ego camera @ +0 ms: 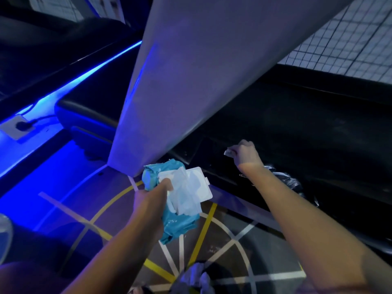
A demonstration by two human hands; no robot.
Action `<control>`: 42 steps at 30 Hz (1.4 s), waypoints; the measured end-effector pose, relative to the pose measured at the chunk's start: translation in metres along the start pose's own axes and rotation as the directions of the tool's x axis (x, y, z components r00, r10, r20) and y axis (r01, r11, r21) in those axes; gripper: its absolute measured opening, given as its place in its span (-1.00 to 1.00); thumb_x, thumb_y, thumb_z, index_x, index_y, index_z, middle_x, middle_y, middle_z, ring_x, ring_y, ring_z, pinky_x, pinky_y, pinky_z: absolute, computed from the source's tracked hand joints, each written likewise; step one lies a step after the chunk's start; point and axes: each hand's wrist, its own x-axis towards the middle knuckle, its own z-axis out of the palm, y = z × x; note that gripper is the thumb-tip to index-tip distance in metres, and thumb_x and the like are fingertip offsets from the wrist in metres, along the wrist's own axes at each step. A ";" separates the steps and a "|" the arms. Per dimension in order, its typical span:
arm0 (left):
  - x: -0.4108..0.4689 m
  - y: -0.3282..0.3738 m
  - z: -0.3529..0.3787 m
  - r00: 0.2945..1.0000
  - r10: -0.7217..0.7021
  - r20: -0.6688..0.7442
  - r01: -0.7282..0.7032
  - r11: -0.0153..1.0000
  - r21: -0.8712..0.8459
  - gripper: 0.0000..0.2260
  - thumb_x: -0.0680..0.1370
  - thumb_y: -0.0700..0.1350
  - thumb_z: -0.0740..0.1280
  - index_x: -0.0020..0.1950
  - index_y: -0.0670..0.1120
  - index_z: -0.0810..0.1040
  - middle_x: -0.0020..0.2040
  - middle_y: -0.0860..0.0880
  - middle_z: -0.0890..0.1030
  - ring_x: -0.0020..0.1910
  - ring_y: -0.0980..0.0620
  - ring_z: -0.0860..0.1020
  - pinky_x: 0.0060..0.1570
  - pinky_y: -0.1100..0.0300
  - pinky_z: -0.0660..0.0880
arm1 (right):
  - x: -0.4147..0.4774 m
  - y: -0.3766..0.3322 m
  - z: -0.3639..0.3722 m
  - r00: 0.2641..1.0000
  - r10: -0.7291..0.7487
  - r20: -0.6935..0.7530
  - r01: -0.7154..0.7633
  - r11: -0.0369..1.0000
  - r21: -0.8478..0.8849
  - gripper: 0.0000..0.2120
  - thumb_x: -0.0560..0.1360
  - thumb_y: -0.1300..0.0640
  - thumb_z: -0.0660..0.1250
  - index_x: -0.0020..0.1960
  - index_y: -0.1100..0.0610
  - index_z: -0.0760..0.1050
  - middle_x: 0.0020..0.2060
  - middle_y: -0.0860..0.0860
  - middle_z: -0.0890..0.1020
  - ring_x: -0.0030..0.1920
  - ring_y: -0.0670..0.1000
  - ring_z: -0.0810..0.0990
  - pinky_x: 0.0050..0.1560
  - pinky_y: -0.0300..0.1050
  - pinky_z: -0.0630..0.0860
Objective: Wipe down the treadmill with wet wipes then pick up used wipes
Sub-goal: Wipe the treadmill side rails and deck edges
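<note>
Right hand (246, 154) clenches wipe (228, 153) on treadmill base (307, 128); left hand (152, 200) grips open wipes pack (180, 198). Risk: loose wipes can slip out when pack tilts.

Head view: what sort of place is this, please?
Probably a gym or fitness studio. A black treadmill deck with a grey upright fills the view, painted training lines cross the floor, and a blue light strip runs along the left.

L grip (149, 201) curled, clutching; R grip (246, 154) fisted, pinching, arm stretched fwd.
</note>
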 end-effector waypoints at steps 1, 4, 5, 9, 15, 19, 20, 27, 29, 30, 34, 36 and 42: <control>-0.001 0.001 0.000 1.000 -0.003 0.000 0.003 1.000 0.007 -0.78 0.63 -0.20 0.34 0.27 -0.17 0.52 0.02 -0.24 0.70 -0.12 -0.24 0.70 -0.52 0.11 0.59 | 0.000 0.003 -0.006 0.999 0.021 0.036 -0.020 0.999 -0.025 -0.76 0.61 0.00 0.35 0.15 0.08 0.70 0.05 0.18 0.60 0.12 0.24 0.52 0.12 -0.09 0.46; 0.001 0.003 0.002 1.000 0.001 -0.011 -0.001 1.000 0.025 -0.76 0.63 -0.17 0.36 0.29 -0.15 0.53 0.05 -0.21 0.70 -0.09 -0.24 0.71 -0.46 0.12 0.61 | -0.006 0.006 -0.030 0.977 0.111 0.185 -0.112 0.994 -0.006 -0.81 0.53 -0.05 0.44 -0.08 0.06 0.72 -0.18 0.06 0.67 -0.13 0.05 0.61 -0.15 -0.19 0.47; 0.002 0.002 0.003 1.000 0.005 -0.017 -0.004 1.000 0.028 -0.74 0.63 -0.16 0.37 0.31 -0.14 0.53 0.05 -0.21 0.70 -0.09 -0.24 0.71 -0.41 0.10 0.62 | -0.009 0.006 -0.037 0.959 0.130 0.251 -0.138 0.990 0.016 -0.83 0.49 -0.04 0.48 -0.19 0.03 0.69 -0.27 0.00 0.66 -0.24 -0.04 0.60 -0.25 -0.23 0.44; 0.001 0.001 0.009 1.000 -0.015 -0.004 0.015 0.998 0.056 -0.73 0.62 -0.14 0.39 0.31 -0.12 0.51 0.05 -0.20 0.70 -0.08 -0.24 0.72 -0.31 0.06 0.64 | -0.015 0.000 -0.035 0.949 0.046 0.312 -0.073 0.995 0.074 -0.93 0.44 0.09 0.53 -0.21 0.00 0.68 -0.29 -0.03 0.65 -0.23 -0.05 0.60 -0.29 -0.30 0.42; 0.000 -0.004 0.014 1.000 -0.013 0.006 0.013 0.997 0.083 -0.78 0.61 -0.18 0.37 0.25 -0.15 0.54 0.00 -0.22 0.72 -0.14 -0.23 0.72 -0.41 0.09 0.62 | 0.006 -0.002 0.002 0.997 -0.074 0.001 0.073 0.991 0.114 -0.84 0.52 0.11 0.47 0.05 0.15 0.73 0.00 0.18 0.61 0.05 0.19 0.59 0.15 -0.07 0.51; 0.003 -0.004 0.019 1.000 -0.004 -0.008 0.004 0.999 0.038 -0.81 0.59 -0.16 0.40 0.19 -0.11 0.54 0.02 -0.20 0.71 -0.06 -0.27 0.71 -0.14 -0.05 0.65 | 0.011 0.020 -0.002 1.000 0.007 -0.001 -0.007 1.000 0.024 -0.73 0.58 -0.02 0.40 0.08 0.16 0.72 0.00 0.20 0.65 0.07 0.26 0.60 0.11 0.03 0.54; 0.003 -0.004 0.022 1.000 -0.002 -0.015 0.003 1.000 0.025 -0.78 0.55 -0.13 0.44 0.17 -0.10 0.55 0.01 -0.20 0.71 -0.05 -0.28 0.71 -0.09 -0.12 0.66 | 0.007 0.025 -0.010 1.000 0.019 0.019 -0.019 1.000 -0.001 -0.72 0.59 -0.03 0.38 0.08 0.17 0.72 0.01 0.20 0.65 0.08 0.24 0.61 0.10 0.01 0.54; 0.014 -0.009 0.051 0.997 0.060 -0.039 -0.061 0.998 -0.018 -0.55 0.29 -0.06 0.49 0.15 -0.13 0.58 0.01 -0.22 0.70 -0.05 -0.33 0.69 0.00 -0.39 0.60 | -0.041 0.054 -0.066 0.967 -0.066 0.245 0.065 0.998 0.013 -0.87 0.50 0.12 0.48 0.00 0.15 0.74 -0.04 0.02 0.68 -0.02 0.02 0.64 0.01 -0.24 0.49; 0.003 -0.008 0.059 0.998 0.054 -0.023 -0.054 0.998 -0.013 -0.64 0.39 -0.13 0.47 0.15 -0.18 0.56 0.02 -0.25 0.69 -0.06 -0.31 0.70 0.00 -0.39 0.61 | -0.050 0.054 -0.074 0.937 -0.154 0.315 0.152 0.988 0.031 -0.89 0.46 0.14 0.52 -0.03 0.14 0.74 -0.04 0.00 0.69 -0.04 -0.05 0.62 -0.03 -0.35 0.44; 0.000 -0.008 0.062 0.999 0.050 -0.016 -0.051 0.999 -0.007 -0.66 0.42 -0.14 0.47 0.16 -0.19 0.56 0.03 -0.25 0.69 -0.06 -0.31 0.70 0.00 -0.38 0.61 | -0.052 0.053 -0.075 0.917 -0.212 0.338 0.208 0.977 0.049 -0.89 0.44 0.16 0.54 -0.04 0.12 0.74 -0.06 -0.03 0.68 -0.05 -0.07 0.63 -0.01 -0.36 0.44; -0.004 -0.016 0.061 0.999 0.032 -0.005 -0.032 0.999 -0.015 -0.64 0.46 -0.13 0.47 0.22 -0.18 0.54 0.02 -0.25 0.71 -0.10 -0.34 0.71 -0.02 -0.38 0.61 | -0.052 0.042 -0.063 0.891 -0.346 0.294 0.315 0.937 0.150 -0.85 0.40 0.26 0.53 -0.04 0.12 0.75 -0.11 -0.08 0.62 -0.08 -0.14 0.58 0.08 -0.38 0.43; -0.007 -0.018 0.057 1.000 0.007 -0.020 -0.008 1.000 -0.011 -0.72 0.52 -0.16 0.43 0.21 -0.17 0.55 0.01 -0.24 0.72 -0.10 -0.32 0.71 -0.05 -0.30 0.65 | -0.046 0.035 -0.047 0.911 -0.364 0.196 0.325 0.924 0.203 -0.82 0.39 0.33 0.50 -0.04 0.17 0.75 -0.11 0.01 0.66 -0.10 -0.05 0.63 0.03 -0.41 0.46; -0.001 -0.015 0.041 0.993 0.026 -0.112 -0.034 0.997 -0.065 -0.79 0.58 -0.20 0.41 0.20 -0.14 0.51 0.00 -0.18 0.67 -0.13 -0.22 0.65 -0.25 0.04 0.57 | -0.023 0.041 -0.027 0.992 -0.066 0.112 0.056 0.994 0.089 -0.75 0.52 0.32 0.33 0.11 0.17 0.70 0.07 0.12 0.68 0.08 0.13 0.65 0.15 -0.09 0.54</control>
